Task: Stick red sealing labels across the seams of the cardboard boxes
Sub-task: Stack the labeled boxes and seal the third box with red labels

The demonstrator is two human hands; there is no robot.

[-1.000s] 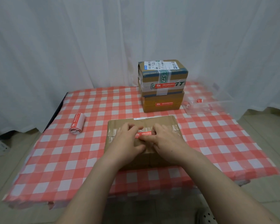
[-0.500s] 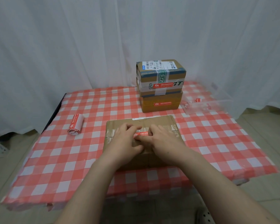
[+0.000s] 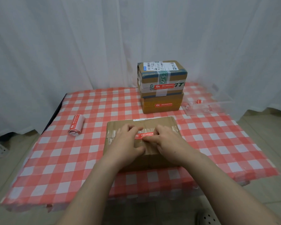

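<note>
We log: red label [image 3: 144,135], long axis left-right atop cardboard box [image 3: 154,123]; left hand [image 3: 127,144], right hand [image 3: 168,143] bent-fingered at its ends, pinching or pressing we cannot tell.

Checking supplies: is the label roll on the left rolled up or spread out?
Rolled up: the roll lies as a coil, layered end toward the camera.

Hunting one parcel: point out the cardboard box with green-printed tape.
The upper far box; the box beneath it and the near box show no green tape.
</note>
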